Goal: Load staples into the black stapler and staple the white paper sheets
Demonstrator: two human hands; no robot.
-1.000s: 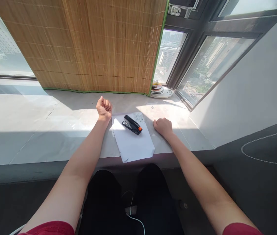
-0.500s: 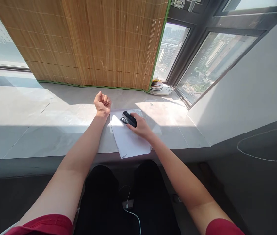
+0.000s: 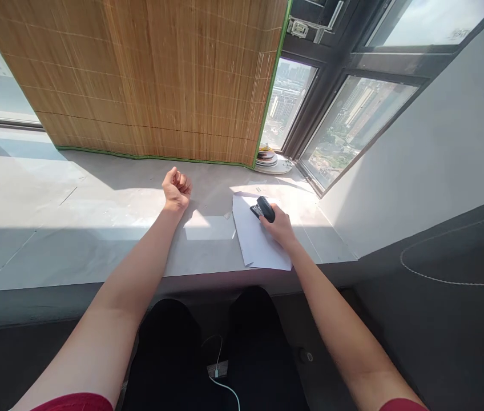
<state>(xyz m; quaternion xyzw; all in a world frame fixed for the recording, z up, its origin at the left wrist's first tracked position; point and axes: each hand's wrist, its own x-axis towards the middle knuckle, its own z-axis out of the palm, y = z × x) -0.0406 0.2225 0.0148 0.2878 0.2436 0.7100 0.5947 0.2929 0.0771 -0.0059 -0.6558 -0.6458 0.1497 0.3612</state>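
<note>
In the head view, a bamboo blind [image 3: 139, 80] edged in green hangs in front of the window, its top cut off by the frame, and hides the middle of the glass. Its lower right corner also covers part of a stack of plates [image 3: 277, 165] in the window corner. The rear of the stapler [image 3: 265, 209] is hidden inside the right hand [image 3: 280, 225], and that hand and wrist cover the right side of the white paper [image 3: 257, 242]. Between the dark-clad legs [image 3: 263, 342], a pale cable [image 3: 228, 389] runs to a small object too dim to make out.

The pale window sill [image 3: 96, 257] is crossed by bands of sunlight and shadow, with joints running over it. Buildings show hazily through the corner window [image 3: 357, 120]; at right stands a white wall [image 3: 417, 154], and lower down hangs a looped cord [image 3: 460, 282].

The right arm reaches forward, its fingers clamped on the stapler, which is over the upper part of the paper, front end pointing up and left; whether it presses on the sheet I cannot tell. The left hand [image 3: 177, 188] lies on the sill near the blind's lower edge, well apart from the paper, inner wrist turned up, fingers curled together in a loose fist, holding nothing visible.
</note>
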